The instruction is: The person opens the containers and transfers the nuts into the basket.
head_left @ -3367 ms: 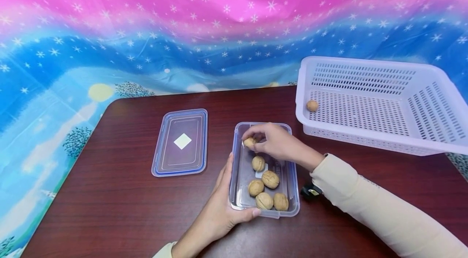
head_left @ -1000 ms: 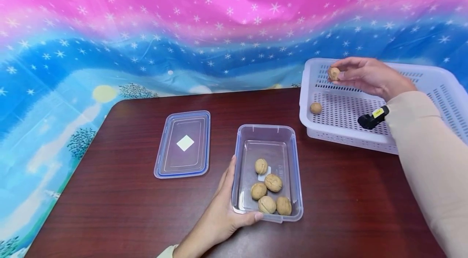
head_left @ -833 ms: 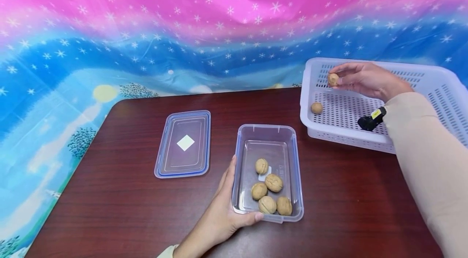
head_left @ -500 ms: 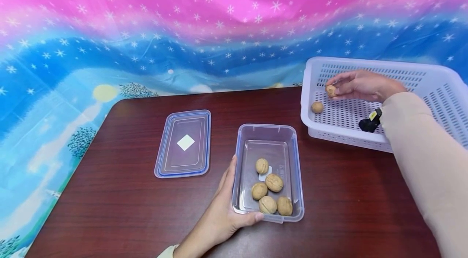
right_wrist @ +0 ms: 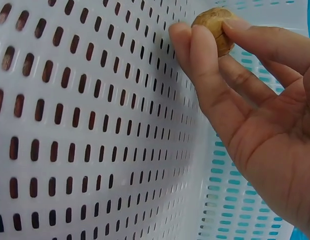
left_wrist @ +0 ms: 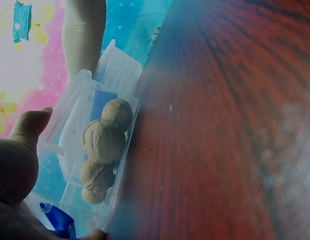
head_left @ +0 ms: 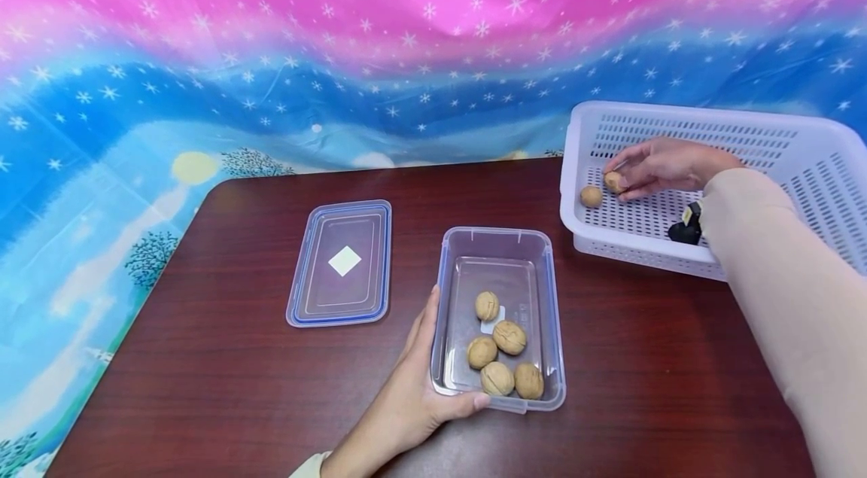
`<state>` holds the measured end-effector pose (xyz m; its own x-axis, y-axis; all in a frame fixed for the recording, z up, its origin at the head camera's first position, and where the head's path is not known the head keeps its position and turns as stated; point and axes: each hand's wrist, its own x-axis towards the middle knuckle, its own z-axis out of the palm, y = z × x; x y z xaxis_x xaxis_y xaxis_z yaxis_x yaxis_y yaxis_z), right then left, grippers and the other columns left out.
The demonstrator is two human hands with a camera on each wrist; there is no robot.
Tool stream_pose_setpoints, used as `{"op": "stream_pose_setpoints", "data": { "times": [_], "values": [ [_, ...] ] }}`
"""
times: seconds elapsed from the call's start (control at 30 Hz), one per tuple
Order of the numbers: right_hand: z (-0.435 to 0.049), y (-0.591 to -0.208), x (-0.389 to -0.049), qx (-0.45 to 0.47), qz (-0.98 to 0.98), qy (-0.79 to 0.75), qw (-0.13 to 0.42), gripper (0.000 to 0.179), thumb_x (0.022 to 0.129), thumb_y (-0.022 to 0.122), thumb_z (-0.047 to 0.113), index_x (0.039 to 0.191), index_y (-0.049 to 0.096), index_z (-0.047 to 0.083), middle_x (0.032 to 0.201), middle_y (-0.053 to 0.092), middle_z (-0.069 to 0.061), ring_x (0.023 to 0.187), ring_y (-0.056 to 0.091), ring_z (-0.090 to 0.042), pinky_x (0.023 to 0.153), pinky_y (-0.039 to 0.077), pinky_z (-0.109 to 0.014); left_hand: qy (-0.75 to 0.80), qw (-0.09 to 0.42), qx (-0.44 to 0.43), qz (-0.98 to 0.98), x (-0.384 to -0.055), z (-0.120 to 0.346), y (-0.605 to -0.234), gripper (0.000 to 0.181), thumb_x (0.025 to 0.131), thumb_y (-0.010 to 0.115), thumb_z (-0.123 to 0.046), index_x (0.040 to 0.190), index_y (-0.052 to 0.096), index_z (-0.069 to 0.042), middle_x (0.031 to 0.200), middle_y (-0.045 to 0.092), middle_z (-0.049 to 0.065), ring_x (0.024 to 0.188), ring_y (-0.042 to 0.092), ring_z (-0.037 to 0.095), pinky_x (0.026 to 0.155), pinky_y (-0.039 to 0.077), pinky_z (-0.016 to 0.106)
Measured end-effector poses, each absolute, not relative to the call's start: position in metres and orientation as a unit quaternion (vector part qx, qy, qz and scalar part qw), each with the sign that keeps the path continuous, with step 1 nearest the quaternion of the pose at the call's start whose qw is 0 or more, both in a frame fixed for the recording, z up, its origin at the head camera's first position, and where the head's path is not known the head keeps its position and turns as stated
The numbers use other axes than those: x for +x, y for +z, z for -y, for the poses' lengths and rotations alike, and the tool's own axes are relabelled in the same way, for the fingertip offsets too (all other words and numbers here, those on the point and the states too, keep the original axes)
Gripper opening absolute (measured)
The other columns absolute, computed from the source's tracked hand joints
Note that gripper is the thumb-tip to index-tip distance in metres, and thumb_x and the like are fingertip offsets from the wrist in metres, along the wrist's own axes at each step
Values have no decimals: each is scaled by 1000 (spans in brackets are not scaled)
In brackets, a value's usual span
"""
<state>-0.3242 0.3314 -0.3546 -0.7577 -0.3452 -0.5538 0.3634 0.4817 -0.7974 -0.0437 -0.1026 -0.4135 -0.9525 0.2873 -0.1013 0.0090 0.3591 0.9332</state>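
My right hand (head_left: pixel 667 165) reaches into a white perforated basket (head_left: pixel 646 246) and pinches a walnut (head_left: pixel 614 182) between thumb and fingers. In the right wrist view that walnut (right_wrist: pixel 217 31) sits at the fingertips, close to the basket floor. Another walnut (head_left: pixel 591 196) lies beside it, near the basket's left wall. My left hand (head_left: pixel 413 384) grips the lower left corner of a clear plastic container (head_left: pixel 492 237), thumb over the front rim. Several walnuts (head_left: pixel 509 337) lie inside the container, mostly toward its near end.
A clear lid (head_left: pixel 340 263) with a blue seal and a white diamond label lies on the dark red wooden table (head_left: pixel 223 357), left of the container. A colourful snowflake-patterned cloth (head_left: pixel 420 49) hangs behind the table.
My right hand took a walnut from the container's far end, carried it right over the basket, and has lowered it beside the walnut there. My left hand stays on the container.
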Motion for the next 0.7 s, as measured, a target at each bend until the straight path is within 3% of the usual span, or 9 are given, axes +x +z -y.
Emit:
{"op": "stream_pose_setpoints", "data": {
  "times": [0.33, 0.7],
  "values": [
    [-327, -354, -324, -19, -823, -454, 341, 38, 102, 64, 6, 139, 61, 6, 117, 65, -14, 97, 73, -26, 90, 62, -39, 559, 123, 88, -815, -43, 103, -413, 140, 67, 99, -31, 170, 4, -32, 175, 15, -2, 157, 24, 17, 127, 22, 49],
    [-326, -356, -323, -33, -830, -435, 346, 38, 103, 63, 10, 141, 60, 6, 118, 65, -10, 98, 72, -25, 88, 62, -39, 556, 124, 90, -817, -43, 102, -413, 141, 66, 98, -32, 169, 3, -36, 175, 16, -3, 156, 25, 15, 127, 23, 43]
  ]
}}
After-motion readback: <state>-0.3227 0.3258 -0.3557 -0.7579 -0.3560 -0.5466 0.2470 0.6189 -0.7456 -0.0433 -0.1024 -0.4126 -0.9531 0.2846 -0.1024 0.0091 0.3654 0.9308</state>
